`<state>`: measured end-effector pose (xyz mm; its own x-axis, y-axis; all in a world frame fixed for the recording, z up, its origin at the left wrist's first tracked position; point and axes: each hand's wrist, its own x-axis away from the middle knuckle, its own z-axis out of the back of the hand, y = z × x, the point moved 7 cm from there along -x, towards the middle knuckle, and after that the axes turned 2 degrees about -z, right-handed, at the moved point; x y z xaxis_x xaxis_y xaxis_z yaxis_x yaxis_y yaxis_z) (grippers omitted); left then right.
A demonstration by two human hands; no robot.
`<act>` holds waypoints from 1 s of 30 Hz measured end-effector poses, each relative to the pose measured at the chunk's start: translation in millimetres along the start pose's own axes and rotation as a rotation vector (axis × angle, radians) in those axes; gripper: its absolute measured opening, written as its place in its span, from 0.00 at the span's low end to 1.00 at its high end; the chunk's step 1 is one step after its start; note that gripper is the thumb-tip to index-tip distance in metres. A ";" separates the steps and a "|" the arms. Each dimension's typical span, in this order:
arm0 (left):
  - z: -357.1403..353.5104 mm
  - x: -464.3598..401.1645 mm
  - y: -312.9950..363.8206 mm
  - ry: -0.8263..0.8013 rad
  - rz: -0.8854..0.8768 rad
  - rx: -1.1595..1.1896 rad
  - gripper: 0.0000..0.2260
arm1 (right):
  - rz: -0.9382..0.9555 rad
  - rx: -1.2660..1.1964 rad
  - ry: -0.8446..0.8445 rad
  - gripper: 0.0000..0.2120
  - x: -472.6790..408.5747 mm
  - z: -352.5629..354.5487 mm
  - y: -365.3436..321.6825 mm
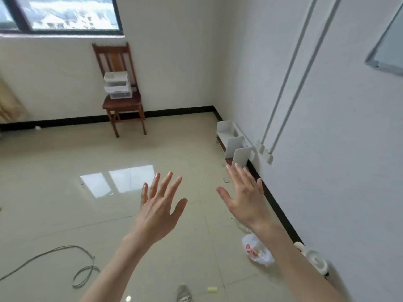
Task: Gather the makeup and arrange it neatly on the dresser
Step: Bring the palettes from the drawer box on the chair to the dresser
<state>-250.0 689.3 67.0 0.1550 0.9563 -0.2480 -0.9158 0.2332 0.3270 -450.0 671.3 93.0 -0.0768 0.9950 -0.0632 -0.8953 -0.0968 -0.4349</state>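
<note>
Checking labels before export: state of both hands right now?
Left hand: open, fingers spread, holding nothing.
Right hand: open, fingers spread, holding nothing.

I was looking into a sparsely furnished room of a home or flat, more a spare room than a lived-in one. The floor [65, 203] was glossy beige tile with a black skirting board [178, 111] along plain white walls. A dark-framed window [65, 16] sat high on the far wall, showing buildings outside. Under it stood a wooden chair [122, 92] with a stack of clear plastic drawers [118, 85] on its seat. A white divided rack [234, 142] sat on the floor against the right wall, below two white conduits [290, 79]. A grey cable [82, 273] and a crumpled plastic bag [257, 251] lay on the tiles.
</note>
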 end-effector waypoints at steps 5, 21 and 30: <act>12.0 -85.8 -72.4 0.068 0.045 -0.049 0.39 | 0.097 -0.007 -0.030 0.31 -121.3 -32.2 -45.0; 14.9 -327.5 -276.4 0.061 0.227 -0.115 0.35 | 0.281 -0.001 -0.067 0.31 -452.5 -109.6 -160.4; 34.8 -498.3 -395.5 0.113 0.331 -0.130 0.35 | 0.331 -0.080 -0.089 0.31 -665.2 -149.6 -229.2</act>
<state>47.9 126.7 92.9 -0.1930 0.9489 -0.2495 -0.9499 -0.1170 0.2898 -128.0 28.1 100.3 -0.3987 0.9071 -0.1353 -0.7784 -0.4127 -0.4731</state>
